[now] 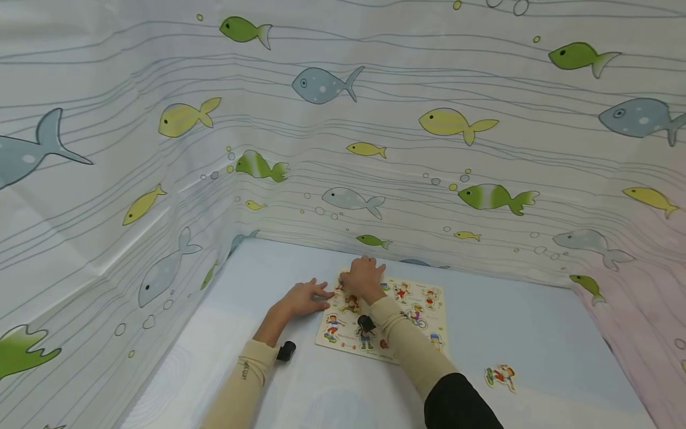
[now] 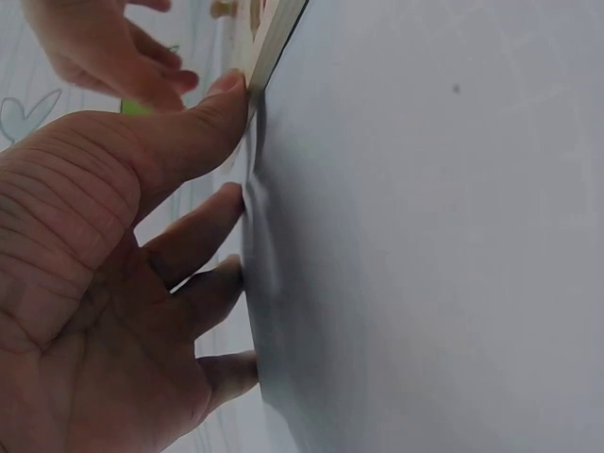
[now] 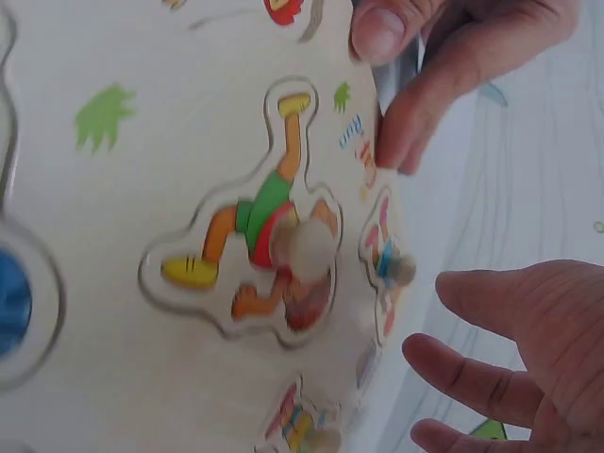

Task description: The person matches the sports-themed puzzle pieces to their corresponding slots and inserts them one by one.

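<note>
Two hands work at a puzzle board (image 1: pixel 429 316) lying flat on the blue table (image 1: pixel 536 322), long axis running toward 1 o'clock. Left hand (image 1: pixel 302 298) presses spread fingers against its 9 o'clock edge. Right hand (image 1: pixel 364 279) hovers over the far corner, fingers loosely open, pinching nothing.

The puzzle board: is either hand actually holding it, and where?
The left hand only steadies the puzzle board, straight fingers against its left edge. The right hand rests over its far left corner; whether it grips anything cannot be told.
</note>
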The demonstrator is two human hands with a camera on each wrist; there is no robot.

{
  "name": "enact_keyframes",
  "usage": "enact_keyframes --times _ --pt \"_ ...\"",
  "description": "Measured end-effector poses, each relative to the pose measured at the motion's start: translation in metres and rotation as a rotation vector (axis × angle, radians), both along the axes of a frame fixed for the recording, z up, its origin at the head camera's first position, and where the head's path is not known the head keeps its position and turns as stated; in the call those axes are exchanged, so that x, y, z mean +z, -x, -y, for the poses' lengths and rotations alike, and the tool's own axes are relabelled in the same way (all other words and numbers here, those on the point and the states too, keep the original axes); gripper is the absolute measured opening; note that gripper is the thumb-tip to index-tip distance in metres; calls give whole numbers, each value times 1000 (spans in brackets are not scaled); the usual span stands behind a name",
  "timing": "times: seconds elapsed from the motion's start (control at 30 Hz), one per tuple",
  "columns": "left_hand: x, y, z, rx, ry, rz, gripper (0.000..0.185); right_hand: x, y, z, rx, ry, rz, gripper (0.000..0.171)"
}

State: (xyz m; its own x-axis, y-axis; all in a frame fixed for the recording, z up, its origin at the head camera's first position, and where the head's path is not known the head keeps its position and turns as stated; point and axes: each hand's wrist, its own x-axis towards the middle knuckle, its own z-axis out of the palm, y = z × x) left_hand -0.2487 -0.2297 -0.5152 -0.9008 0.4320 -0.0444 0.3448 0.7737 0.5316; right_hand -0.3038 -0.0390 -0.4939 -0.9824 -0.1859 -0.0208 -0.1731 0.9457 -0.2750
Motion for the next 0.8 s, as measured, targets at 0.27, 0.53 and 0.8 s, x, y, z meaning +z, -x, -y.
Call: enact_keyframes --times 0.27,0.53,0.8 --pt "-3 1 3 21 -3 14 36 0 2 -18 30 0 -41 36" --pt "-2 -1 0 28 9 29 37 2 -12 -38 107 79 -66 29" --pt "2 -2 -3 21 -12 18 36 10 -26 -55 231 63 -184 21"
